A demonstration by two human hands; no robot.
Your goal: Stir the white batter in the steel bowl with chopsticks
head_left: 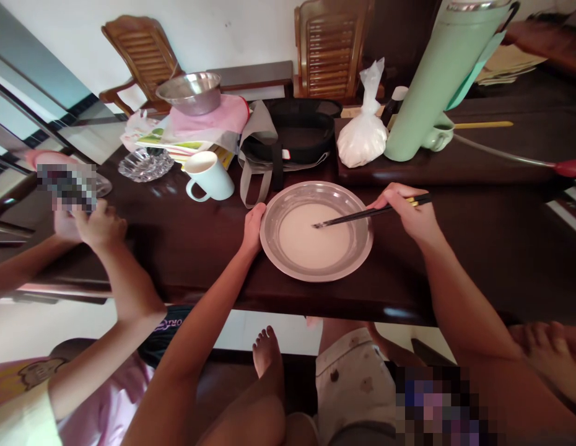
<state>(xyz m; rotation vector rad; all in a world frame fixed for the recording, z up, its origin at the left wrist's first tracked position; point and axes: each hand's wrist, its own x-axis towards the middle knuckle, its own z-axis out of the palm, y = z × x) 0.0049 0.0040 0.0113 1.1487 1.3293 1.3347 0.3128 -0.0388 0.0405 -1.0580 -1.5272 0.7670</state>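
Observation:
A wide metal basin [269, 251] stands near the front edge of the dark table, holding a pale, milky liquid [311, 244]. My left hand [254, 226] grips the basin's left rim, fingers curled against its outside. In my right hand [409, 210], above the right rim, is a pair of black chopsticks [357, 215] with gold bands near the top. Their tips are over the middle of the basin, at the liquid; whether they dip in is hard to tell. Behind the basin lies a grey and black bag-like item [288, 139].
A white mug [210, 176], a glass dish [146, 164] and a steel bowl [195, 93] on pink cloth stand back left. At back right are a tied bag of white powder [362, 139] and a tall green flask [436, 87]. Another person's hands [100, 223] hold a blurred-out object at left.

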